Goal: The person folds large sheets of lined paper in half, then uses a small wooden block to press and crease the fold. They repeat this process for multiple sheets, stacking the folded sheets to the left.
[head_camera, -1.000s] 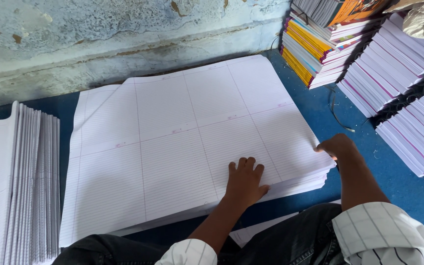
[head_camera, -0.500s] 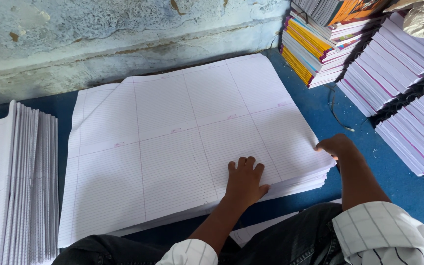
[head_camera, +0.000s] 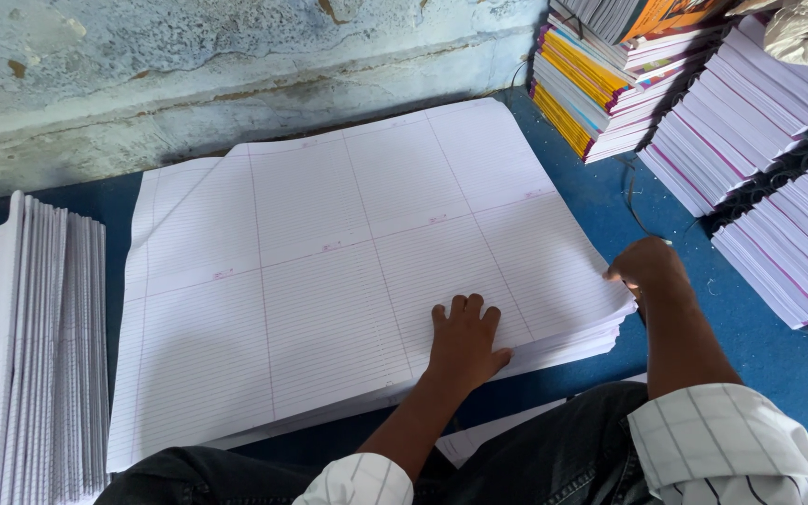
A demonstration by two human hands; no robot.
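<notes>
Left hand (head_camera: 465, 339) lay flat, fingers spread narrow, pressing top of sheet stack (head_camera: 348, 271) near its front edge. Right hand (head_camera: 649, 268) curled at stack's right corner, fingertips on sheet edges; whether sheet was pinched, cannot tell. Stack sat on blue floor (head_camera: 610, 201), between folded pile (head_camera: 30, 346) at left and notebooks (head_camera: 750, 122) at right. Step looked like separating top sheets at corner; next move would call for clean pinch while left hand steadied stack. Right fingertips hidden behind knuckles; folded pile cut off at left.
</notes>
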